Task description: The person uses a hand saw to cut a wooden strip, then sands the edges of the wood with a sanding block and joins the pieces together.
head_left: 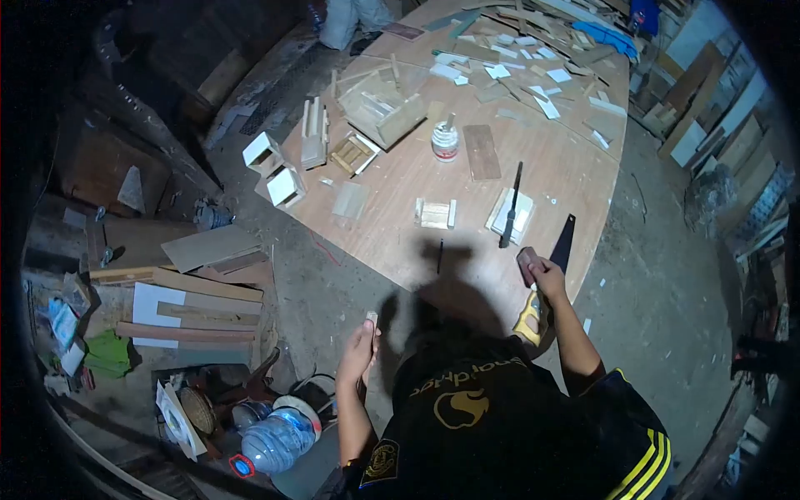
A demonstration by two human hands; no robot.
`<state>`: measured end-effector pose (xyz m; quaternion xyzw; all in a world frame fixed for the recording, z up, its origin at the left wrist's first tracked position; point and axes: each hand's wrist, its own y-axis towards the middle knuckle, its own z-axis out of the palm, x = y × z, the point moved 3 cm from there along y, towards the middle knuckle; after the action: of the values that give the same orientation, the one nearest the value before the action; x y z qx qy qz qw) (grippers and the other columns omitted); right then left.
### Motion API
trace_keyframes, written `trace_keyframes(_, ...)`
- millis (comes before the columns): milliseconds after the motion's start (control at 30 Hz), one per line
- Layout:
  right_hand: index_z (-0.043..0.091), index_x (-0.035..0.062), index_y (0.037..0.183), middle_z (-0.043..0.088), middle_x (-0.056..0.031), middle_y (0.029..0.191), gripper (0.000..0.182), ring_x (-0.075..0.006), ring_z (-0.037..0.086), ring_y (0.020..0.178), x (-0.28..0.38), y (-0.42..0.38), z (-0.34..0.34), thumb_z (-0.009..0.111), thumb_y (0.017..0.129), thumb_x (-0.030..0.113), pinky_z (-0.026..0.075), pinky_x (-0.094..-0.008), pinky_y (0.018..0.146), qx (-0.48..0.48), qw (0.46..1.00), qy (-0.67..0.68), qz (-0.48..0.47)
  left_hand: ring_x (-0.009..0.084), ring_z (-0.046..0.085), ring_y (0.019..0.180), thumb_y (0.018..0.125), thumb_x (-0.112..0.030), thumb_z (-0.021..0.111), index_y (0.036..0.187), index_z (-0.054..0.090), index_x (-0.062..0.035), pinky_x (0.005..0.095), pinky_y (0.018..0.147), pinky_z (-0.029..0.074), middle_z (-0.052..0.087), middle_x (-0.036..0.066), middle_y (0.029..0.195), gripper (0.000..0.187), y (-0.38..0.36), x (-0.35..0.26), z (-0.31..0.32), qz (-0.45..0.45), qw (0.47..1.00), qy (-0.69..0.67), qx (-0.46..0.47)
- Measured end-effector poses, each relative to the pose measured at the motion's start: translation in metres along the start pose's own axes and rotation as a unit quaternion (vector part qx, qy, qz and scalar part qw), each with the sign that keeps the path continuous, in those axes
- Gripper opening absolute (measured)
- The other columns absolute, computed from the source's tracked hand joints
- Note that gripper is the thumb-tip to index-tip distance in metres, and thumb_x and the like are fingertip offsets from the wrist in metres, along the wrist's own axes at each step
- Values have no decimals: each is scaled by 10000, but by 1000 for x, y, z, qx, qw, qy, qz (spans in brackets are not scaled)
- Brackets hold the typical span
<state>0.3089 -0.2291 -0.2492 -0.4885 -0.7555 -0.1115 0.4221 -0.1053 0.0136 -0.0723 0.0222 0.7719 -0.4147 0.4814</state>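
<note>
My left hand [357, 354] is off the table's near edge, its fingers closed on a small piece of wood [372, 317] whose end sticks up. Over the near right part of the table, my right hand [547, 280] grips a small brown block [527, 262]. Beneath that hand lies a handsaw, with its yellow handle [527, 319] toward me and its dark blade [564, 240] pointing away. Close by, a long dark file [512, 208] rests across a pale wooden piece [501, 218]. A small wooden frame [435, 214] and a thin dark stick [441, 256] lie left of these.
Farther back on the table [400, 187] stand a white jar [445, 142], a flat brown board [482, 152] and an open wooden box [379, 112]. Scraps [546, 107] cover the far end. White box shapes [286, 187] sit at the left edge. A large water bottle [279, 437] lies on the floor.
</note>
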Motion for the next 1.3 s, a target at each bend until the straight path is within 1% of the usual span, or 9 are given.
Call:
trace_keyframes(67,712,56,1059,680,-41,792,290,-122,597,620,-37,6,1,689,880,283,466,-280,533,-34,977,143,152,83,427,495,1013,-526,369,797,569,-57,258,461,340,461,-21,603,554,0,2,1,33,999,-6,-10)
trace_keyframes(267,680,58,1097,592,18,677,326,-76,481,471,-17,24,-2,683,896,315,334,-243,395,-107,937,289,165,80,378,483,998,-550,395,762,523,-66,251,453,305,415,-22,593,553,13,-47,11,158,985,-50,-49)
trace_keyframes(333,636,30,1160,636,-38,740,387,-160,590,580,-18,25,10,690,880,292,464,-284,508,-52,926,313,203,94,380,492,982,-586,392,741,498,-63,254,470,316,395,-15,586,585,13,-68,20,179,974,-139,-26)
trace_keyframes(400,587,10,1235,675,-125,920,465,-269,656,816,-22,25,22,697,859,261,534,-358,745,-293,955,45,34,129,374,515,934,-681,363,739,461,-45,274,519,343,359,4,582,673,6,-87,31,207,944,-255,22)
trace_keyframes(533,578,-60,1194,641,-167,1016,463,-238,609,917,108,-43,12,697,814,176,483,-297,812,-99,969,200,-108,136,356,538,938,-706,288,761,463,-67,277,543,333,349,4,603,686,-16,-121,50,201,899,-383,67)
trace_keyframes(667,520,8,1260,623,-103,1155,460,-186,581,1038,177,-115,34,687,872,190,475,-336,913,418,852,300,-96,139,357,538,947,-695,287,792,482,-72,284,535,325,351,1,593,671,-22,-144,60,208,885,-415,39)
trace_keyframes(767,521,6,1237,630,-115,1145,446,-199,597,1009,244,-148,26,694,871,194,485,-334,891,339,826,213,-397,142,358,548,949,-690,293,826,496,-72,289,539,326,365,6,594,662,-30,-155,67,220,862,-455,36)
trace_keyframes(1100,486,-1,1248,609,-82,880,338,-184,578,820,234,-174,22,546,956,159,465,-332,749,424,833,216,-283,285,611,929,1004,-577,254,1390,391,16,435,858,503,616,184,1064,720,-40,-137,77,334,851,-406,12)
trace_keyframes(1300,404,67,1222,409,22,709,266,-71,376,611,235,-179,17,453,998,202,330,-230,576,574,729,366,-66,341,612,1026,1024,-501,286,1354,423,38,464,891,495,623,208,1099,647,-29,-109,99,267,885,-366,103)
